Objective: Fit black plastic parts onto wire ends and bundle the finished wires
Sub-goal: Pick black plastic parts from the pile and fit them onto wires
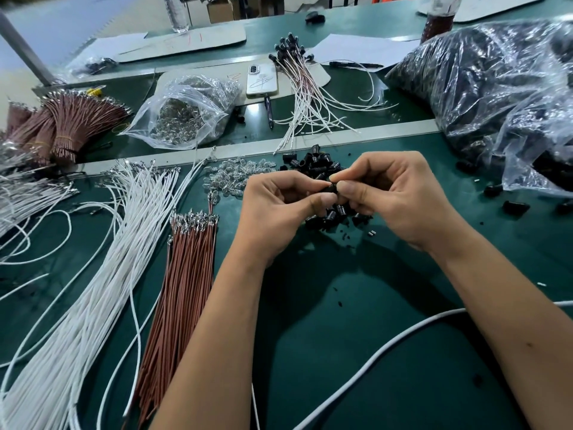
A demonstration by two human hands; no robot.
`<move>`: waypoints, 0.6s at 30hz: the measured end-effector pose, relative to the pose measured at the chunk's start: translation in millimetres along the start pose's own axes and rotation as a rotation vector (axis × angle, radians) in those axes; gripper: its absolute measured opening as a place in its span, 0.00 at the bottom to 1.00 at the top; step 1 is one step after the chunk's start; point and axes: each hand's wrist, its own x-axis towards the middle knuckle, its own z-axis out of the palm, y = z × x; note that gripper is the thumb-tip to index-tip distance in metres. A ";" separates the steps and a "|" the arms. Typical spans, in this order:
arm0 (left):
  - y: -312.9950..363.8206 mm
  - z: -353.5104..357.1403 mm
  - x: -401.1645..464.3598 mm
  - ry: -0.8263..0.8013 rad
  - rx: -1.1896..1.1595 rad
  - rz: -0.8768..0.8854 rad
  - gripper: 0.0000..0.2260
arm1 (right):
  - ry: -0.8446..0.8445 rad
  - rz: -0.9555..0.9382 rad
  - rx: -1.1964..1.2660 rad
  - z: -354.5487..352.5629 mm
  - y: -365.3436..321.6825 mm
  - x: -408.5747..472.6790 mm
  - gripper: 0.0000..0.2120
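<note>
My left hand (276, 206) and my right hand (393, 193) meet above a pile of black plastic parts (313, 164) on the green mat. Between their fingertips they pinch one small black plastic part (332, 188). A wire in that part cannot be made out. Loose white wires (102, 268) fan across the left of the mat. Brown wires (183, 274) with metal terminals lie beside my left forearm. Finished wires with black caps (297, 76) lie farther back. Small clear bulbs (229, 176) are heaped left of the black pile.
A clear bag of bulbs (186, 113) and a phone (262, 79) sit behind the work area. A large plastic bag of black parts (496, 97) fills the right. Tied brown wire bundles (68, 125) lie at far left. A white cable (387, 346) crosses the near mat.
</note>
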 end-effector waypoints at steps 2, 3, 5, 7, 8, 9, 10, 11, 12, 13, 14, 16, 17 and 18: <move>1.0 -1.1 1.1 -0.023 0.011 -0.021 0.06 | -0.012 0.024 0.001 -3.0 -0.6 0.3 0.03; 1.4 -1.7 1.9 -0.033 0.021 -0.032 0.06 | -0.013 0.035 -0.005 -4.2 -0.4 0.6 0.03; 1.1 -3.6 2.4 -0.033 0.027 -0.062 0.06 | -0.016 0.051 -0.009 -3.9 1.2 0.8 0.03; 0.0 -3.5 2.4 -0.019 0.012 -0.088 0.08 | 0.001 0.055 -0.002 -3.5 3.9 0.8 0.03; -0.5 -2.8 2.6 -0.011 0.007 -0.096 0.08 | 0.021 0.057 -0.007 -3.5 4.8 1.2 0.03; -0.8 -2.6 2.8 -0.001 0.007 -0.101 0.09 | 0.040 0.063 -0.016 -3.1 5.8 1.9 0.03; -0.9 -3.0 2.8 0.011 0.010 -0.102 0.09 | 0.053 0.073 -0.028 -2.3 6.8 2.8 0.03; -1.0 -3.3 3.1 0.024 0.015 -0.101 0.09 | 0.061 0.080 -0.045 -2.1 7.6 3.4 0.03; -1.3 -3.3 3.4 0.035 0.021 -0.097 0.09 | 0.062 0.079 -0.064 -2.2 8.4 3.7 0.04; -1.5 -3.0 3.7 0.044 0.027 -0.093 0.09 | 0.059 0.073 -0.080 -2.0 9.0 3.8 0.04; -1.4 -2.3 3.5 0.050 0.026 -0.088 0.09 | 0.059 0.064 -0.091 -1.5 9.5 3.7 0.05; -0.7 0.9 2.9 0.060 0.005 -0.081 0.06 | 0.084 0.040 -0.106 0.0 9.6 3.1 0.06; -0.3 2.4 2.8 0.065 -0.004 -0.078 0.05 | 0.099 0.029 -0.110 1.3 9.4 2.8 0.07; -0.2 3.5 2.6 0.069 -0.009 -0.075 0.05 | 0.110 0.021 -0.113 2.4 9.1 2.5 0.07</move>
